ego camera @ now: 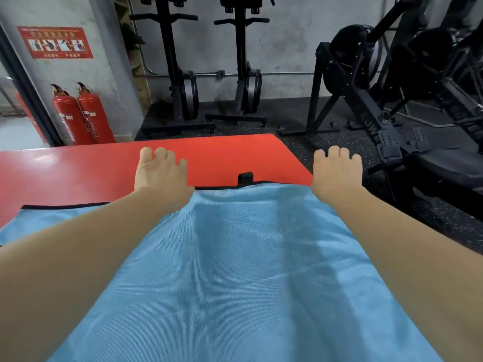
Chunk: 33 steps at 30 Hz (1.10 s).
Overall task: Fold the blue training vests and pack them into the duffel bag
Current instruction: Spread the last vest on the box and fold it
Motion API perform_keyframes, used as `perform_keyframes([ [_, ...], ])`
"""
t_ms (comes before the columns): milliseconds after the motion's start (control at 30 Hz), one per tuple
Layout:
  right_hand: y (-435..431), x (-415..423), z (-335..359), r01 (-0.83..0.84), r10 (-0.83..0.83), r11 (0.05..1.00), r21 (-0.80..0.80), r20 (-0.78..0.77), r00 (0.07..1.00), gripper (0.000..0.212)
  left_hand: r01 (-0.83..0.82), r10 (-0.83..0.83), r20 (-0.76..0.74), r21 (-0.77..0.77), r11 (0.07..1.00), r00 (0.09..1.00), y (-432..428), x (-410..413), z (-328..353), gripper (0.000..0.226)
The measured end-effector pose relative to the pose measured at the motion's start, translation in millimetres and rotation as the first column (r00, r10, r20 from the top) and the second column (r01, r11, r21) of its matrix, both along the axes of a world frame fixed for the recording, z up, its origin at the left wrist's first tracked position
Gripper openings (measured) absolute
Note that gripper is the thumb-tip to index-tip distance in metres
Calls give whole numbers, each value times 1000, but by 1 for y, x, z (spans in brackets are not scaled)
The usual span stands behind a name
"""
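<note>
Surface: flat glossy red mat (78, 173), its far right corner rounded, lying on a dark speckled rubber floor (295, 145).
Task item: light blue mesh training vest with black trim (235, 270), spread across the near part of the red mat. It fills the lower middle of the view and runs under both forearms.
Vest far edge: black-trimmed hem runs straight between the two hands. A small black loop (245, 178) stands up at its middle; cannot tell what it belongs to.
Vest left side: a lower blue panel with a black edge lies to the left, beneath the left forearm. Cannot tell if it is the same vest or a second one.
Left hand (160, 173): reaches forward, back of hand up, at the vest's far hem over the red mat. Fingers loosely extended with small gaps between them, gripping nothing visible.
Right hand (337, 173): same pose at the hem's right end, just past the mat's edge and above the floor. Fingers relaxed and slightly apart.
Contact: thumbs hidden, so cannot tell whether either hand touches the cloth.
Background left: two red fire extinguishers (83, 118) against a grey wall, red instruction sign (55, 42) above.
Background centre: two black upright rowing machines (214, 74).
Background right: black exercise machine frames (371, 82).
</note>
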State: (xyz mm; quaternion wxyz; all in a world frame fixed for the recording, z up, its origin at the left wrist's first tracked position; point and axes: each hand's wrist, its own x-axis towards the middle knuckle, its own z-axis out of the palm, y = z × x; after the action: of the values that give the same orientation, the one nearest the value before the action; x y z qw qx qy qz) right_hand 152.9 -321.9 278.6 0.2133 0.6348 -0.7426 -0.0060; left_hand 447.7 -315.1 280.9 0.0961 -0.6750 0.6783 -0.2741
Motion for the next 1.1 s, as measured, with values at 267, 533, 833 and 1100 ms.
perform_keyframes([
  [267,25,45,-19,-241,236,971,-7,233,943,30,69,2,-519,117,991,855,26,-50,-20,34],
  [533,21,36,-48,-178,6,901,396,399,917,80,-94,418,-572,509,856,706,42,-55,-26,121],
  [833,28,60,-48,-283,171,910,301,350,921,80,-102,415,-525,524,845,743,39,-52,-29,122],
  [1100,37,92,-63,-325,157,884,337,439,885,83,-19,271,-519,438,899,811,50,-22,-45,98],
])
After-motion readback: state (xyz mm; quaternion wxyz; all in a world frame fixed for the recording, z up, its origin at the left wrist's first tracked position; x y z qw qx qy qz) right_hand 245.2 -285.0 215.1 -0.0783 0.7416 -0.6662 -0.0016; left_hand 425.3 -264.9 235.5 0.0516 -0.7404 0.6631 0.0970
